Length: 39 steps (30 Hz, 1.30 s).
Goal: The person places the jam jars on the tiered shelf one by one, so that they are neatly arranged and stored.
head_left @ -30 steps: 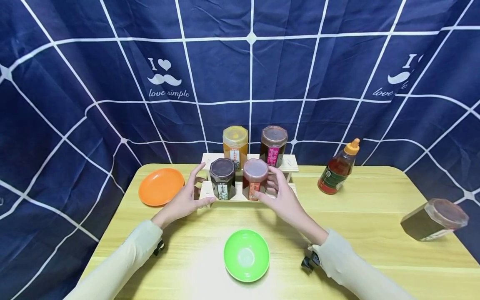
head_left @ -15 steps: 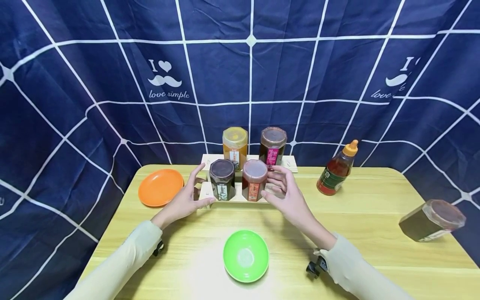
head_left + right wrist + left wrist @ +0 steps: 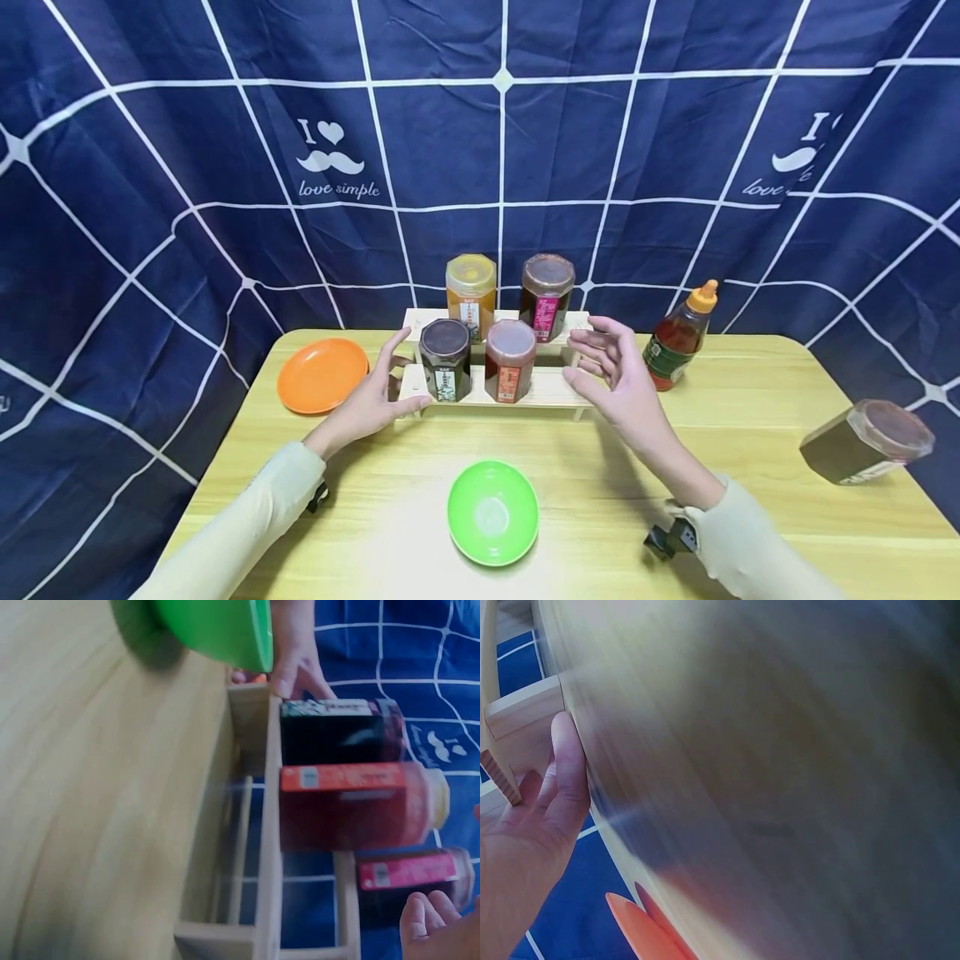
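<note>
A two-tier wooden rack (image 3: 551,385) stands on the table. My left hand (image 3: 367,404) holds its left end, thumb at the front and fingers at the side; in the left wrist view the hand (image 3: 536,832) is against the rack's end (image 3: 529,712). On the lower tier are a dark jar (image 3: 446,362) and a red jar with an orange label (image 3: 510,362). A yellow jar (image 3: 471,292) and a dark jar with a pink label (image 3: 547,296) occupy the upper tier. By the rack's right end, my right hand (image 3: 622,383) holds nothing, its fingers loosely bent.
An orange plate (image 3: 322,375) lies left of the rack, and a green bowl (image 3: 492,512) sits in front. To the right are a squeeze bottle with an orange cap (image 3: 675,342) and another dark jar (image 3: 862,442) near the table's right edge. A blue curtain (image 3: 562,150) hangs behind.
My right hand has come away from the red jar and shifted right to the rack's right end. The red jar stays on the lower tier. My left hand keeps its place.
</note>
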Motion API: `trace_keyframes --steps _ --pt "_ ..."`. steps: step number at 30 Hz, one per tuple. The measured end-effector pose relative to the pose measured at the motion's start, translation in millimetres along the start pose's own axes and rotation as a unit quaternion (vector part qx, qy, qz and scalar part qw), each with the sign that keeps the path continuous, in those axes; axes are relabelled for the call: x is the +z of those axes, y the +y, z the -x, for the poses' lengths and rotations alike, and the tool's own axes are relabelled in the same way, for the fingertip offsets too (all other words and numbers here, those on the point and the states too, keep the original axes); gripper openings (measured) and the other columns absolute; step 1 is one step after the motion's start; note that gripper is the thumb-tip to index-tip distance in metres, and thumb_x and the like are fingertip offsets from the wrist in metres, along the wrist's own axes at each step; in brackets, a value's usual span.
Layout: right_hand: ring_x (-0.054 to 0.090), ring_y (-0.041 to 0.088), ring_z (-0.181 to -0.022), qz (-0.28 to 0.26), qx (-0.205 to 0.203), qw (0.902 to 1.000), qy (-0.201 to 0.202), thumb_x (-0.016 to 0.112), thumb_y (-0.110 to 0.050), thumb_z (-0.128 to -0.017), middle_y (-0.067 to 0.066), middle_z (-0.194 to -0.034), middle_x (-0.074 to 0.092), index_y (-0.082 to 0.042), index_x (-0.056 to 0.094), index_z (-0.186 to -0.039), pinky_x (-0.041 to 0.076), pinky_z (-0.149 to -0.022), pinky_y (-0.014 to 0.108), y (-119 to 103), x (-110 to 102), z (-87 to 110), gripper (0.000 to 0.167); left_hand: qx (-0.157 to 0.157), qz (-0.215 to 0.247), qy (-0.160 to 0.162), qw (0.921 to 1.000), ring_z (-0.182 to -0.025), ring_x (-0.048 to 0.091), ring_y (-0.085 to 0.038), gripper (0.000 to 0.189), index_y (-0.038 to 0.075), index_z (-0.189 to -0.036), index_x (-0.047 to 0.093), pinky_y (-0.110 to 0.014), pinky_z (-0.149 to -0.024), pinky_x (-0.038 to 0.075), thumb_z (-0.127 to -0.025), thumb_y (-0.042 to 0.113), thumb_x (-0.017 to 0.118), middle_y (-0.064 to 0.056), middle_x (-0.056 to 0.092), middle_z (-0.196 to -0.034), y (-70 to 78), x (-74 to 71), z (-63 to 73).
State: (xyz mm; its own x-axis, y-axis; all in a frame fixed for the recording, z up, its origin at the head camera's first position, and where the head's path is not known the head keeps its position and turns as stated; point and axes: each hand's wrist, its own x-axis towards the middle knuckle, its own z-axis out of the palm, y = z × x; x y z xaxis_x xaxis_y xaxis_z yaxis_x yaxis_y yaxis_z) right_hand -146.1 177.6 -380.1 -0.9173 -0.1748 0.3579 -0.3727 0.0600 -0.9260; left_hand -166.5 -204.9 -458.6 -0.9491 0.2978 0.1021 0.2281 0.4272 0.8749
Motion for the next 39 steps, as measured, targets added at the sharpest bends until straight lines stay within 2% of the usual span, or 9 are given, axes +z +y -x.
trace_keyframes --steps 5,14,19,25,30,35,39 --pt "0.059 0.026 -0.135 -0.018 -0.019 0.9994 0.021 0.068 0.014 -0.099 0.024 -0.145 0.056 0.000 0.038 -0.158 0.048 -0.107 0.027 -8.1 -15.1 1.5 0.067 -0.001 -0.003 0.001 1.0000 -0.102 0.072 -0.029 0.116 0.039 -0.175 0.007 -0.046 -0.087 0.059 -0.095 0.023 0.090 -0.023 0.056 -0.145 -0.7 -0.5 0.6" --pt "0.060 0.023 -0.134 -0.059 -0.018 0.9972 0.042 0.063 0.015 -0.102 0.016 -0.143 0.058 -0.003 0.041 -0.155 0.052 -0.103 0.024 -14.7 -46.7 10.8 0.060 -0.003 -0.004 0.000 1.0000 -0.104 0.071 -0.032 0.114 0.040 -0.174 0.009 -0.047 -0.088 0.057 -0.095 0.024 0.090 -0.024 0.056 -0.145 -0.2 -0.5 0.6" --pt "0.061 0.022 -0.134 -0.067 -0.020 0.9965 0.046 0.061 0.015 -0.103 0.014 -0.143 0.059 -0.008 0.044 -0.154 0.054 -0.099 0.023 -16.8 -64.8 17.2 0.058 0.001 -0.003 0.002 1.0000 -0.103 0.070 -0.033 0.114 0.036 -0.175 0.010 -0.046 -0.088 0.057 -0.095 0.022 0.090 -0.025 0.056 -0.144 0.7 -0.8 0.3" --pt "0.062 0.021 -0.135 -0.068 -0.032 0.9960 0.048 0.059 0.017 -0.103 0.017 -0.144 0.058 -0.004 0.041 -0.157 0.051 -0.103 0.021 -23.6 -90.7 23.4 0.060 0.005 0.006 0.004 1.0000 -0.105 0.069 -0.036 0.114 0.029 -0.176 0.008 -0.050 -0.087 0.057 -0.096 0.017 0.089 -0.028 0.056 -0.145 3.7 -0.5 1.0" --pt "0.063 0.018 -0.133 -0.080 -0.044 0.9935 0.069 0.056 0.021 -0.102 0.013 -0.142 0.061 -0.004 0.043 -0.155 0.052 -0.100 0.019 -28.8 -116.4 31.2 0.060 0.000 0.009 -0.004 1.0000 -0.106 0.070 -0.035 0.113 0.035 -0.175 0.008 -0.052 -0.093 0.056 -0.096 0.021 0.089 -0.026 0.056 -0.145 4.5 0.4 0.8" --pt "0.065 0.019 -0.131 -0.082 -0.048 0.9911 0.093 0.056 0.024 -0.101 0.015 -0.141 0.063 -0.002 0.043 -0.155 0.053 -0.100 0.020 -28.7 -134.8 37.7 0.061 -0.004 0.007 -0.002 1.0000 -0.103 0.070 -0.031 0.115 0.042 -0.174 0.008 -0.049 -0.092 0.056 -0.096 0.020 0.089 -0.023 0.056 -0.144 0.5 -1.4 1.1" --pt "0.066 0.020 -0.130 -0.092 -0.056 0.9884 0.106 0.054 0.027 -0.100 0.017 -0.140 0.064 0.000 0.043 -0.154 0.053 -0.100 0.021 -26.4 -148.8 44.2 0.062 -0.002 -0.002 -0.003 1.0000 -0.104 0.070 -0.029 0.115 0.041 -0.174 0.007 -0.047 -0.091 0.057 -0.096 0.021 0.089 -0.021 0.057 -0.144 2.0 -1.0 0.8"
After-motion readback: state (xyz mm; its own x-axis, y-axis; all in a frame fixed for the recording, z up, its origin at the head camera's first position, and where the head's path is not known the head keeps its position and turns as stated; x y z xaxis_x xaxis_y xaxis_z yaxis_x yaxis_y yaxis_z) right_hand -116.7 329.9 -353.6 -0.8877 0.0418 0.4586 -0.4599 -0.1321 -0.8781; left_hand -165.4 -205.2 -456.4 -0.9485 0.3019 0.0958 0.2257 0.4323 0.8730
